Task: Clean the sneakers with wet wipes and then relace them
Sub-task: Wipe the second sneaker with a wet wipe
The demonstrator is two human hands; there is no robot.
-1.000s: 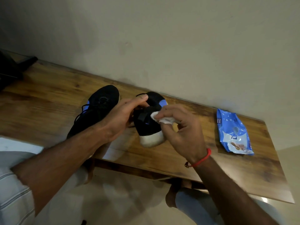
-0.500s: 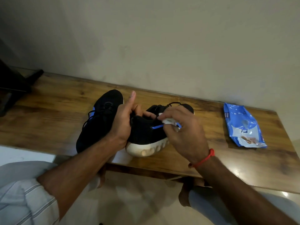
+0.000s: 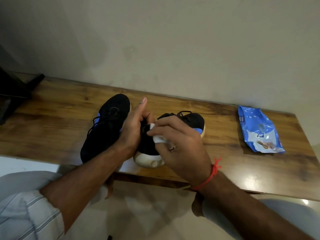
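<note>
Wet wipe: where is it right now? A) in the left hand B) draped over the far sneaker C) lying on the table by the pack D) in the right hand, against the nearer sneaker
D: the white wet wipe is pinched in the right hand and pressed to the black upper of the nearer sneaker, which the left hand holds at the heel.
</note>
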